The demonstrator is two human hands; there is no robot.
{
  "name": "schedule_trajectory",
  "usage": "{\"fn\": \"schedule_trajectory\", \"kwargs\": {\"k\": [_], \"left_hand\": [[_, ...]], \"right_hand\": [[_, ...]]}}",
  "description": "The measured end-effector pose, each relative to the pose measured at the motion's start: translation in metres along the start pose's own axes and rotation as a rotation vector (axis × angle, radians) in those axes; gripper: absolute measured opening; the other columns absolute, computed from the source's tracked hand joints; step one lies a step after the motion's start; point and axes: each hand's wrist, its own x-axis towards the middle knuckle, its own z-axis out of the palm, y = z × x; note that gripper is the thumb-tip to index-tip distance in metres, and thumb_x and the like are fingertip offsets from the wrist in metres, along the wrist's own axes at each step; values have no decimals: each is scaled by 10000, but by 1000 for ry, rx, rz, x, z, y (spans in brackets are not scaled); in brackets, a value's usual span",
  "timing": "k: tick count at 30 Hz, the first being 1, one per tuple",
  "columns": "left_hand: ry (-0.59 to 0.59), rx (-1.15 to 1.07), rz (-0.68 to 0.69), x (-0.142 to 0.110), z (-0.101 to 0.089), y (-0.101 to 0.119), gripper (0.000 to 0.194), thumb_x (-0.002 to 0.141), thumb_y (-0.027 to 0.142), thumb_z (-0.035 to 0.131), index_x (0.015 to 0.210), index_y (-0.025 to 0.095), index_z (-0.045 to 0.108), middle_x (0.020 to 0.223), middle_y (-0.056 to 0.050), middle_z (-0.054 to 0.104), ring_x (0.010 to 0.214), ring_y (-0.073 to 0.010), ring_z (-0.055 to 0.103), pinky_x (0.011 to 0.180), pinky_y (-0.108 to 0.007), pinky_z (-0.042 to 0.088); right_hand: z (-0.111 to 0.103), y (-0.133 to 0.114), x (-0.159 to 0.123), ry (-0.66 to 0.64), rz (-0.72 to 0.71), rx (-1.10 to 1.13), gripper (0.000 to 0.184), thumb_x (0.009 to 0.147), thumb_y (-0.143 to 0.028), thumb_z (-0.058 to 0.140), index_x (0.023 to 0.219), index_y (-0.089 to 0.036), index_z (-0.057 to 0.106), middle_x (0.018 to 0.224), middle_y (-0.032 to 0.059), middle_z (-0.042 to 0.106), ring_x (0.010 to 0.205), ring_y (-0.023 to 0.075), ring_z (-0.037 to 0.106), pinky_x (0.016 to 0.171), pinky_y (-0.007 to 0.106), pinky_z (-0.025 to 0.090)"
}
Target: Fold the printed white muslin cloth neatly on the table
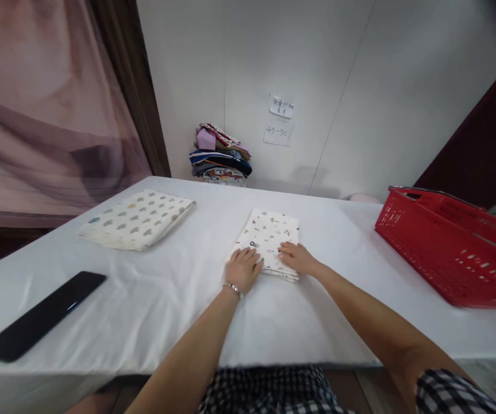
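A folded white cloth [269,233] with small printed motifs lies on the white-covered table in front of me, its stacked layers showing at the near edge. My left hand [244,269] rests on its near left corner, fingers stretched out flat. On the near right side my right hand [298,257] lies with its fingers extended over the cloth. Neither hand grips the fabric. Farther left is another folded cloth [139,217], cream with grey-green shapes, apart from both hands.
A red plastic basket [441,253] stands at the right of the table [165,310]. On the left lies a flat black panel [45,316]. Beyond the far edge rises a pile of folded fabrics [220,155] by the wall, near paper notes [277,132]. A pink curtain [49,109] hangs left.
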Motion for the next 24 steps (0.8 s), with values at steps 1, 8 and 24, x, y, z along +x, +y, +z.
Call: {"fn": "schedule_trajectory", "kwargs": {"k": [1, 8, 24], "left_hand": [[10, -2, -1, -2, -1, -1, 280, 875, 343, 378, 1042, 261, 587, 1181, -4, 586, 1178, -190, 431, 1023, -421, 250], [83, 22, 0, -15, -11, 6, 283, 887, 286, 357, 1039, 251, 593, 1147, -14, 608, 1143, -184, 464, 1033, -439, 213], [-67, -68, 122, 10, 14, 75, 226, 811, 340, 526, 987, 237, 623, 1004, -28, 631, 948, -190, 520, 844, -353, 376]], "right_hand": [[0, 2, -11, 18, 2, 86, 401, 836, -449, 428, 1130, -230, 590, 1313, 57, 471, 1275, 232, 316, 1047, 428, 194], [8, 15, -68, 311, 83, 558, 354, 799, -434, 480, 1016, -220, 660, 1123, 45, 622, 1112, 227, 512, 968, 395, 366], [38, 37, -70, 436, 110, 605, 239, 736, -285, 458, 924, -203, 580, 647, -21, 611, 578, 129, 548, 590, 241, 445]]}}
